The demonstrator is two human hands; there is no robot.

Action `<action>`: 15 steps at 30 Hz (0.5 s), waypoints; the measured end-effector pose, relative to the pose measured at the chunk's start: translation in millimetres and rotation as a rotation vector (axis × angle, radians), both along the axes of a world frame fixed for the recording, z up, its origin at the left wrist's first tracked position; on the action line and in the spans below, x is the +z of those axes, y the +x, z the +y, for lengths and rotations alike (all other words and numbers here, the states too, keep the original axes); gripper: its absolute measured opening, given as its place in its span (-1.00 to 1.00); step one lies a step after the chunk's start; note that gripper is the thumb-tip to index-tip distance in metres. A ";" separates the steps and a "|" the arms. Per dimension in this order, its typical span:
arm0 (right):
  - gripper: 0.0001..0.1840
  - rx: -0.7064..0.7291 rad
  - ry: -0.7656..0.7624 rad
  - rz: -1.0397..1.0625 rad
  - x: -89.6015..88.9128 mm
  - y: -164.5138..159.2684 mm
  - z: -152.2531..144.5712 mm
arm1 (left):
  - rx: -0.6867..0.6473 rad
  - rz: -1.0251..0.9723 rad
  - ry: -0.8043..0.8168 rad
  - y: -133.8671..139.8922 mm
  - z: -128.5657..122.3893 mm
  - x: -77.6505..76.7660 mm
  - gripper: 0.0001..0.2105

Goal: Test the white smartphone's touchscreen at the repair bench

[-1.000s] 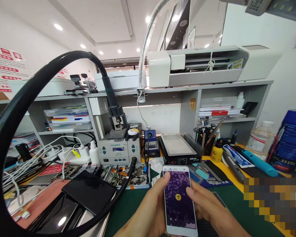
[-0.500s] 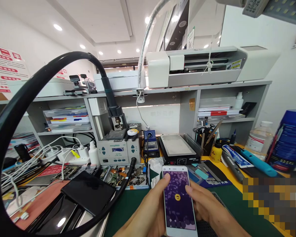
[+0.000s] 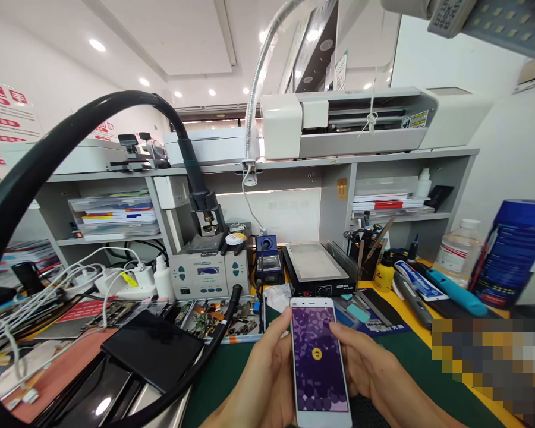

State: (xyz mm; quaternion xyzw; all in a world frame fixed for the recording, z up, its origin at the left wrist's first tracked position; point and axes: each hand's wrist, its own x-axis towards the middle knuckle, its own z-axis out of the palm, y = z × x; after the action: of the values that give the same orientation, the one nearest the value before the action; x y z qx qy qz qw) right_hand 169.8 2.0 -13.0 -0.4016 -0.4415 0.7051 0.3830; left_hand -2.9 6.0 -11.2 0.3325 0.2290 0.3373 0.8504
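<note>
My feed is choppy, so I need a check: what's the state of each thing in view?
White phone: screen lit
Left hand: closed on phone's left side
Right hand: closed on phone's right side
Black panel: dark, not held
Parts tray: uncovered, holding loose parts
Heating plate: power state unclear
Clear bottle: capped, upright
Ceiling lights: lit

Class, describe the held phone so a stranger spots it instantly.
Start at the green mat, bottom centre. Above it, the left hand and right hand hold a white phone. Unlike the black slab at left, it shows a lit purple screen.
</note>
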 end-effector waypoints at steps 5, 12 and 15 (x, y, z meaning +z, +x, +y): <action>-0.44 -0.015 0.001 -0.008 1.1 0.9 -1.4 | -0.075 -0.029 0.027 -1.3 -1.0 -1.1 -0.29; -0.28 -0.092 -0.022 -0.112 1.0 2.1 0.9 | -0.055 -0.079 0.020 0.6 -1.8 -4.7 -0.30; -0.31 -0.046 -0.027 -0.048 4.8 2.3 0.6 | -0.050 -0.094 0.012 1.5 -3.6 -4.9 -0.30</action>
State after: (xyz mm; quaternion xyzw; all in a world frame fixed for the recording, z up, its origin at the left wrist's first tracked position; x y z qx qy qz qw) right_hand 172.1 2.6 -8.2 -0.4335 -0.4316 0.6922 0.3831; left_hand -1.3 2.4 -16.1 0.3267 0.1782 0.3326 0.8665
